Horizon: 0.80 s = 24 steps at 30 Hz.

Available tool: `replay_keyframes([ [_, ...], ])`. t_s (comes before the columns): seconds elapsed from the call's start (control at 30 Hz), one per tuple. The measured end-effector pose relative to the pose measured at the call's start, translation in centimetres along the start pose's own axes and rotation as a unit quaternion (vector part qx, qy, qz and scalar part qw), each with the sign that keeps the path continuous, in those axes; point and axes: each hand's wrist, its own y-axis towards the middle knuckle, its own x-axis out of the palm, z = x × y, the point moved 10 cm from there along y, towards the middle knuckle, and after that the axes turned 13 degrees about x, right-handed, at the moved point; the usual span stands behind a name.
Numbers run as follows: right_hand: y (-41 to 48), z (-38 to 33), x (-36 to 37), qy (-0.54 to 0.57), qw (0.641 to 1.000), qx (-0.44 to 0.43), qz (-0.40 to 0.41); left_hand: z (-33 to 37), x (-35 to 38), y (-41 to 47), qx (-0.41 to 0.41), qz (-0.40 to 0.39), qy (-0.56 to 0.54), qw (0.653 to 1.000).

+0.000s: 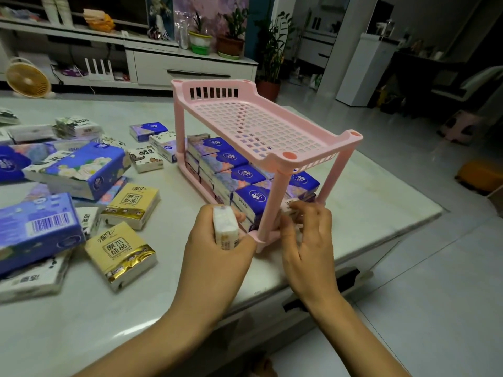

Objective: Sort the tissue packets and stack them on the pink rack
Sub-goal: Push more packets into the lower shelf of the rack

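Your right hand (306, 232) is pinching a packet (287, 206) half hidden behind the post (275, 202) of the pink rack (212, 83), your left hand (217, 251) is gripping a white packet (225, 227), yellow packets (119, 248) lying leftward of it.

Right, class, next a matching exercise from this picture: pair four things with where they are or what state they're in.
1 top shelf of the pink rack
2 lower shelf
3 left hand
4 gold packets

a lying on the table
b gripping a white packet
c bare
d filled with blue-purple packets

Pairs: 1-c, 2-d, 3-b, 4-a
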Motion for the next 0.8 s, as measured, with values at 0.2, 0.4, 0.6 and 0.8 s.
replay_keyframes([
  [0.2, -0.1, 0.6, 0.5, -0.043, 0.999, -0.005, 0.010, 0.0, 1.2, -2.2, 0.011, -0.056, 0.048, 0.997],
  [0.4, 0.0, -0.2, 0.8, -0.057, 0.998, -0.030, 0.011, 0.2, 2.2, -2.8, 0.019, -0.092, 0.067, 0.993],
  [0.6, -0.3, 0.0, 0.4, -0.049, 0.999, -0.005, 0.002, 1.5, 3.6, -3.1, 0.055, -0.193, 0.093, 0.975],
  [0.8, -2.8, -1.4, -2.5, 0.231, 0.941, 0.161, -0.189, 2.6, 4.8, -2.9, 0.160, -0.224, 0.231, 0.933],
])
